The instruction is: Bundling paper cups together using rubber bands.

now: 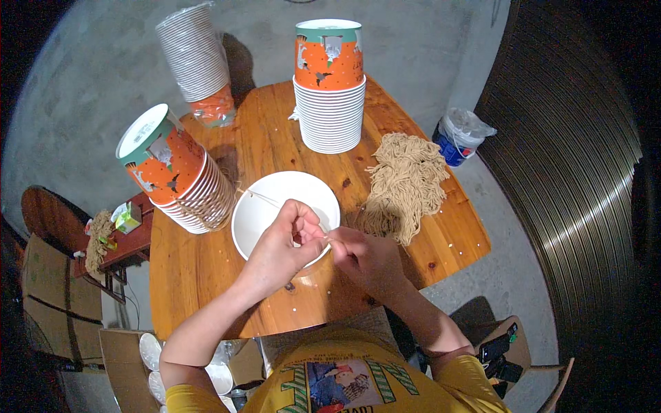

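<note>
Both of my hands are raised over the near right rim of a white round tub point(256, 215), their fingertips close together. The thumb and fingers of my left hand point(292, 237) are pinched on a thin pale strand point(263, 198), which runs out over the tub toward its far left rim. My right hand point(365, 256) pinches a small pale end at the same spot, its other fingers curled in. What exactly lies between the fingertips is too small to make out. To the right of the tub lies a heap of tan yarn point(406, 179).
Upside-down stacks of orange printed paper tubs stand at left point(172, 168) and far middle point(329, 89) of the wooden table point(275, 138). A plastic-wrapped stack point(196, 62) leans behind. Brown strands point(210, 206) drape over the left stack. A bucket point(463, 134) stands beyond the right edge.
</note>
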`<act>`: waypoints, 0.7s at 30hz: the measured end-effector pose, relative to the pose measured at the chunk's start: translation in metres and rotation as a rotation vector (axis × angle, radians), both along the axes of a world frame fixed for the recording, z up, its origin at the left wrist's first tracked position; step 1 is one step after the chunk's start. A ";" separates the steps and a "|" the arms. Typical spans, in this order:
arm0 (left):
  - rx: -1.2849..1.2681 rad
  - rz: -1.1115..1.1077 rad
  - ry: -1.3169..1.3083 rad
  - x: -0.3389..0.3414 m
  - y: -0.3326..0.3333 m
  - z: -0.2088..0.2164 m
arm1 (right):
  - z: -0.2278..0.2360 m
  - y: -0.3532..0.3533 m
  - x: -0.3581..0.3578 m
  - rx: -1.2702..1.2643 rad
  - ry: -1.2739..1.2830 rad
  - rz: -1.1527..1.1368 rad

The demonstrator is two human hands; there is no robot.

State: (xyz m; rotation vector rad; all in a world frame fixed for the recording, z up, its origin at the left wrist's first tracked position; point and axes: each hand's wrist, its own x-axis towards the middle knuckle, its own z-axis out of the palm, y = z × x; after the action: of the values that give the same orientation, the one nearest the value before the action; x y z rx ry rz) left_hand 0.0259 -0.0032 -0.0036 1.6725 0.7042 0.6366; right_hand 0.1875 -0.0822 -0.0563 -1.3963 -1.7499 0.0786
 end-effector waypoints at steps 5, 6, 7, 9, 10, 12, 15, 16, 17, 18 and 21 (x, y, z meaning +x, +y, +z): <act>0.023 0.008 0.024 0.001 -0.003 0.005 | -0.002 0.001 0.002 0.056 -0.014 0.014; 0.023 0.012 0.025 0.000 -0.002 0.004 | 0.005 -0.001 0.001 0.055 -0.012 0.018; 0.030 0.019 0.026 -0.001 -0.002 0.003 | 0.016 -0.004 -0.002 -0.055 0.018 0.019; 0.039 0.016 0.023 0.000 -0.002 0.003 | 0.017 -0.006 -0.004 -0.164 0.046 0.010; 0.043 0.014 0.025 0.000 -0.002 0.003 | 0.009 -0.006 -0.004 -0.123 0.092 -0.001; 0.047 0.011 0.028 0.001 -0.002 0.003 | 0.005 -0.006 -0.006 -0.082 0.139 -0.013; 0.074 0.013 0.074 0.000 -0.003 0.004 | 0.007 -0.007 -0.009 -0.146 0.287 0.016; 0.106 -0.007 0.073 0.000 -0.003 0.003 | 0.003 -0.005 -0.010 -0.121 0.303 0.009; 0.138 -0.031 0.071 0.001 -0.002 0.002 | 0.002 -0.005 -0.011 -0.095 0.318 -0.002; 0.138 -0.033 0.071 0.001 -0.002 0.001 | 0.003 -0.005 -0.012 -0.095 0.317 -0.004; 0.176 -0.082 0.113 0.001 -0.003 0.000 | 0.004 -0.004 -0.013 -0.081 0.441 0.007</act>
State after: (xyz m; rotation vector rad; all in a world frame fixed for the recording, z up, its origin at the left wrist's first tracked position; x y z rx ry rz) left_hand 0.0270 -0.0064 -0.0035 1.9017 0.6715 0.5623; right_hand 0.1750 -0.0860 -0.0519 -1.3106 -1.3957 0.4323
